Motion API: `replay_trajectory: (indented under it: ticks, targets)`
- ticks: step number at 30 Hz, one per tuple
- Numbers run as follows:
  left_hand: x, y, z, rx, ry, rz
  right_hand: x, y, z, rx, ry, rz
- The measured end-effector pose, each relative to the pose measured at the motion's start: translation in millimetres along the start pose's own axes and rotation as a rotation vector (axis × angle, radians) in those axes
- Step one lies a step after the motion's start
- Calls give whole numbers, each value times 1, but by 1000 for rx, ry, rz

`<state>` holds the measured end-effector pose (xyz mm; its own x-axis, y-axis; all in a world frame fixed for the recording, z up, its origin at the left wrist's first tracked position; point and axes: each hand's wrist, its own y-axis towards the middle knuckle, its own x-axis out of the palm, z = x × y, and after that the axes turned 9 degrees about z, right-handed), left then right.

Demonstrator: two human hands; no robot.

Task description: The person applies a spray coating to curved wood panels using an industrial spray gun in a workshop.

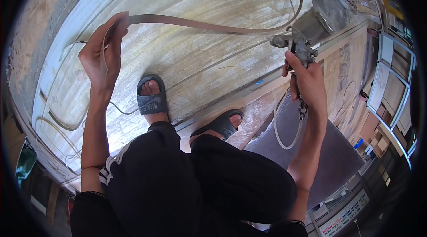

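Crouching over a pale wooden panel (187, 54), we see both forearms rise from the lower edge of the view. Our left hand (103, 52) is lifted at about ten o'clock, wrist straight, palm turned inward, its fingers (119, 25) pinched narrow on the end of a thin tan edge strip (195, 24). From that pinch the strip runs flat toward two o'clock, then curls upward in a loop near the top of the view; a second length hangs down along the palm.

Our right hand (309, 81) sits at about three o'clock, forearm nearly vertical, elbow bent low. Its fingers are wrapped closed around the grip of a metal spray gun (297, 46), whose nozzle points toward nine o'clock, just beside the far end of the strip. A clear hose (284, 134) loops down from the bottom of the gun's handle, beside the wrist.

Between the arms, two feet in dark slide sandals (152, 99) stand on the panel, knees in black trousers (200, 183) below them at six o'clock. Loose strip offcuts (62, 123) lie curled on the panel at eight o'clock.
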<state>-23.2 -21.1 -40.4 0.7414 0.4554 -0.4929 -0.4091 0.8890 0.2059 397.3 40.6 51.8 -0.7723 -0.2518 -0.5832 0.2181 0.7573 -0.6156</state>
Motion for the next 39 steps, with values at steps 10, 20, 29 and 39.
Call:
replay_trajectory:
  ticks: [10, 20, 29, 39]
  targets:
    - [0, -3, -5, 2, -14, -14, 15, -12, -9, -3, 12, -80]
    - [4, -2, -7, -18, -94, 11, 19, -23, -14, 9, 73, -29]
    - [8, 2, -28, -57, -98, 67, 29, -31, -2, 0, 49, 27]
    - [9, -6, -38, -96, -58, 66, 38, -36, -1, 0, 63, -47]
